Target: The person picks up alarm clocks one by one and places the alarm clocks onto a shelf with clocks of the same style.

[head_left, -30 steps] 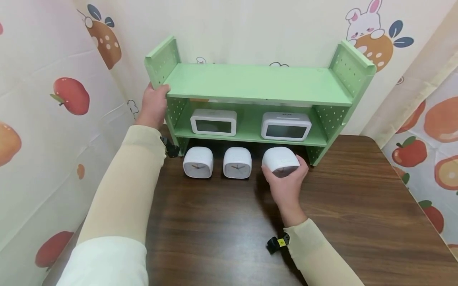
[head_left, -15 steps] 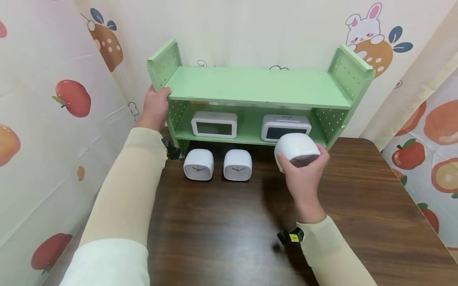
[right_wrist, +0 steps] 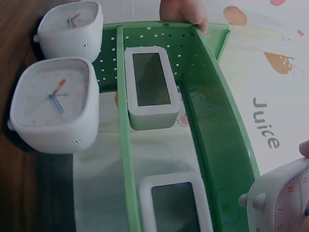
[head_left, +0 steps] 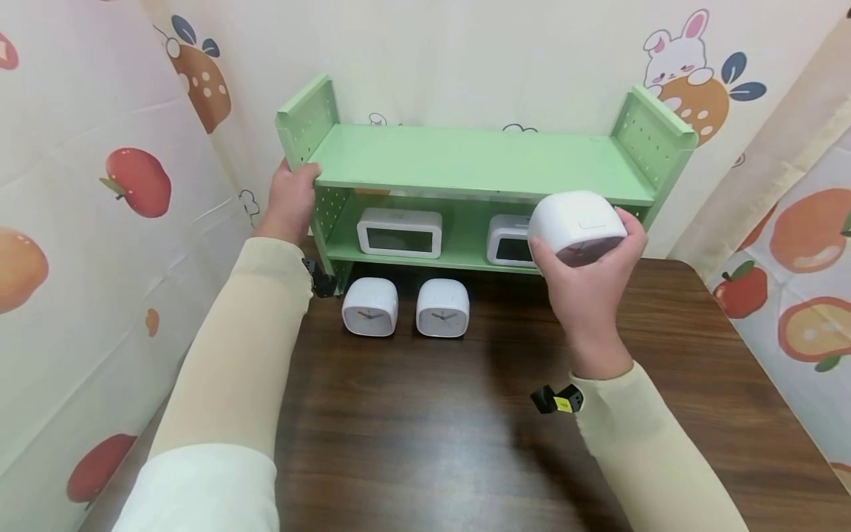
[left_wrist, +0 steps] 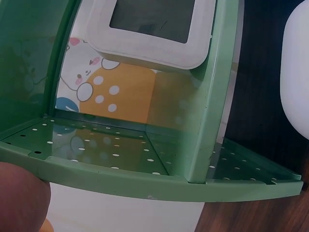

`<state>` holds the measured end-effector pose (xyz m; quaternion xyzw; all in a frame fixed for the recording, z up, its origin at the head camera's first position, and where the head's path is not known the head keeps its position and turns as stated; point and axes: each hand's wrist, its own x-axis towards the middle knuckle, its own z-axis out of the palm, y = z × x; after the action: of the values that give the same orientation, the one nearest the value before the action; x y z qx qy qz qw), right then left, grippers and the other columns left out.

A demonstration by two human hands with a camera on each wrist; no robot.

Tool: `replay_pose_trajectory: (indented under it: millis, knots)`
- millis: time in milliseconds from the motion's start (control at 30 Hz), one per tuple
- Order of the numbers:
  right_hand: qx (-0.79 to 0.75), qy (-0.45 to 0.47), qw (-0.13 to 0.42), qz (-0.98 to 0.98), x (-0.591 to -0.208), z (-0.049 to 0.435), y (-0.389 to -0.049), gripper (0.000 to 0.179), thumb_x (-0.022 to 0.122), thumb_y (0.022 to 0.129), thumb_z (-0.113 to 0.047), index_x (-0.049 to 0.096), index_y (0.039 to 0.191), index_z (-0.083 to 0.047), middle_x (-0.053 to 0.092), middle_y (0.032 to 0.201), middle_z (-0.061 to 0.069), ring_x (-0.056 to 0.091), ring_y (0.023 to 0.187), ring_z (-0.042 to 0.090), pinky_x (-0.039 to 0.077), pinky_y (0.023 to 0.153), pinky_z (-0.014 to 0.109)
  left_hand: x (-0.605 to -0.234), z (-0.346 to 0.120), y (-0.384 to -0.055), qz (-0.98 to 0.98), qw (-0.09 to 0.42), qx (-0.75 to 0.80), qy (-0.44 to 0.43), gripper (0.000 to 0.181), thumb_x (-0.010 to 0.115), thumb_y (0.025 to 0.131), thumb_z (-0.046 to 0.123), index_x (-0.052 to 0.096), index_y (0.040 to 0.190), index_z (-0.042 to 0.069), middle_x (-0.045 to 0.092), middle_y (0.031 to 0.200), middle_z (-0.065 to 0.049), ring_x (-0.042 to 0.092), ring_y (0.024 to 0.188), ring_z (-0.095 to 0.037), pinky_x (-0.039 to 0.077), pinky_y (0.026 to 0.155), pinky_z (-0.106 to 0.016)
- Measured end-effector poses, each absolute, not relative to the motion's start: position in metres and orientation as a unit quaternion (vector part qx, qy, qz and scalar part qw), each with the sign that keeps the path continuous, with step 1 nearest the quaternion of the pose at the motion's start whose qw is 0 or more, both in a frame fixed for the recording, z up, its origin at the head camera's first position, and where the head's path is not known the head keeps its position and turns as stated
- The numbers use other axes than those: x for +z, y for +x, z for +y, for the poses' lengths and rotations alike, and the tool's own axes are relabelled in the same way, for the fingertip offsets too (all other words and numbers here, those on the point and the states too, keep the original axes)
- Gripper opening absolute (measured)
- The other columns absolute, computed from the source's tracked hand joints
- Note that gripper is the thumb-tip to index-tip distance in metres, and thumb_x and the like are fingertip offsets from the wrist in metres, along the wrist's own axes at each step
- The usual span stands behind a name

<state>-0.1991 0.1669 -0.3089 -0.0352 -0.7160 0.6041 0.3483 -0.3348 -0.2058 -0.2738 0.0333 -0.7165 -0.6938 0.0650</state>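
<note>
My right hand grips a white rounded analog alarm clock in the air, before the right end of the green shelf. In the right wrist view that clock is cut off at the lower right; its numbered dial partly shows. My left hand holds the shelf's left side panel, its thumb at the upper board's front corner. Two similar alarm clocks, the left one and the right one, stand side by side below the lower board.
On the lower board sit two white digital clocks, a left one and a right one partly hidden by the held clock. The shelf stands on a dark wooden table. Fruit-printed curtains hang behind and at the sides.
My right hand has lifted the alarm clock from the row on the table, carrying it up and to the right. The left hand stays on the shelf panel.
</note>
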Motion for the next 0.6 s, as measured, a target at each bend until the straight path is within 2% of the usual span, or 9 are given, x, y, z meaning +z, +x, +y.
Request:
replay_pose_trajectory:
  millis: [200, 600]
  knots:
    - [0.603, -0.009, 0.349, -0.717, -0.287, 0.160, -0.200, 0.093, 0.087, 0.078, -0.017, 0.026, 0.149, -0.011, 0.034, 0.148, 0.001, 0.035, 0.131, 0.016, 0.047, 0.098, 0.036, -0.273, -0.205, -0.336, -0.714, 0.067, -0.695, 0.038, 0.054, 0.045, 0.108, 0.030, 0.033, 0.160, 0.033, 0.038, 0.159, 0.004, 0.034, 0.143, -0.017, 0.022, 0.122, -0.048]
    - [0.610, 0.011, 0.339, -0.716, -0.263, 0.167, -0.214, 0.093, 0.087, 0.077, -0.018, 0.026, 0.147, -0.016, 0.033, 0.148, -0.001, 0.033, 0.132, 0.015, 0.047, 0.100, 0.037, -0.273, -0.204, -0.336, -0.711, 0.071, -0.699, 0.038, 0.054, 0.045, 0.108, 0.029, 0.033, 0.160, 0.031, 0.038, 0.159, 0.002, 0.034, 0.143, -0.018, 0.024, 0.121, -0.047]
